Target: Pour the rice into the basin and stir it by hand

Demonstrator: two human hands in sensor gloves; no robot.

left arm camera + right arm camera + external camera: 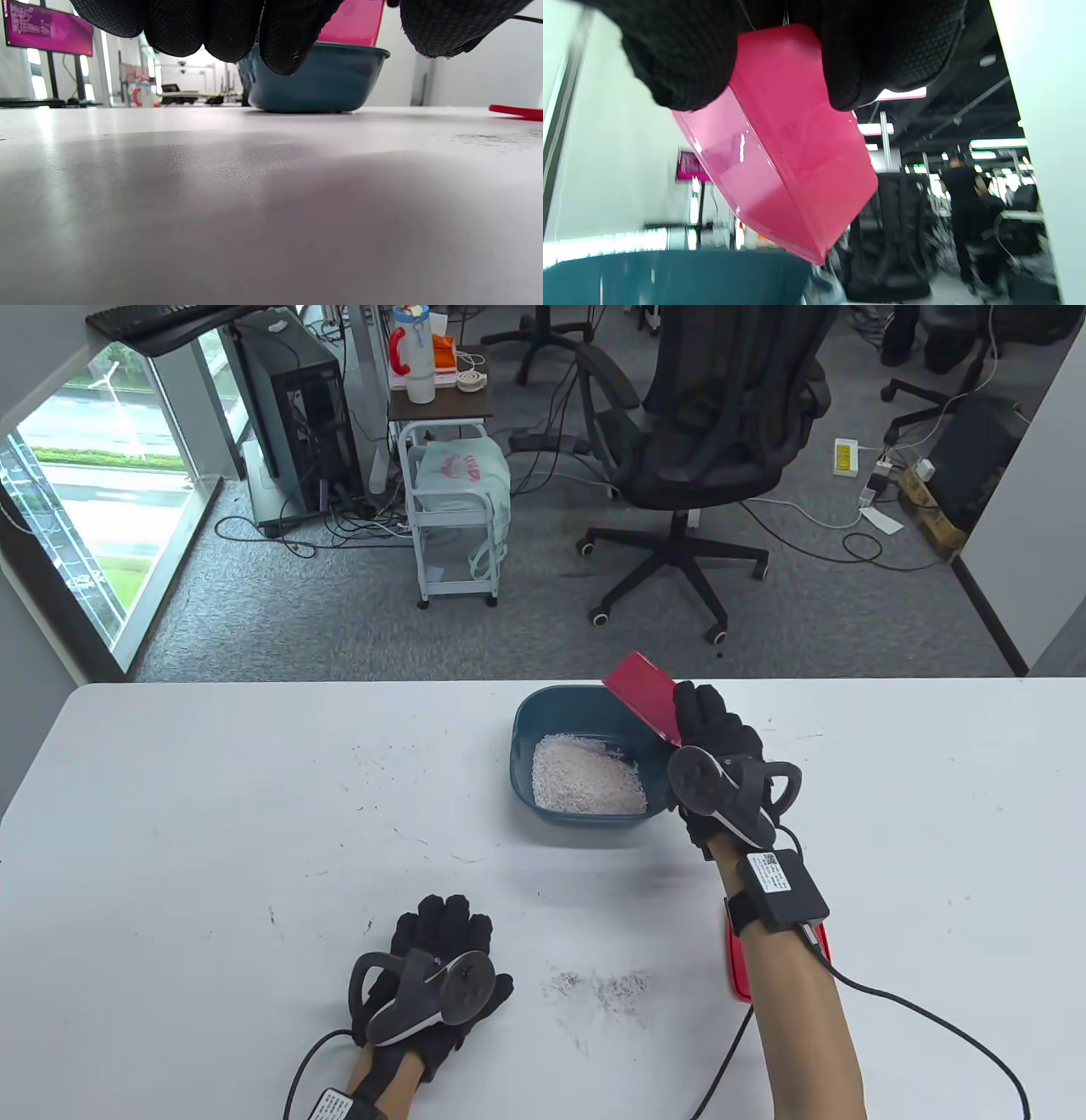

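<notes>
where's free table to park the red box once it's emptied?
Bare table left of the teal plastic basin, beyond the resting left hand; also right of the right hand, which holds the red plastic box. Crowded: the basin's right rim, and the flat red lid under the right forearm.

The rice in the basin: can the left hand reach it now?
Probably yes: the left hand rests on bare table, and the rice lies uncovered; the red box is tilted only over the basin's right side.

The right forearm [797, 984] hides most of the red lid [736, 959].
</notes>
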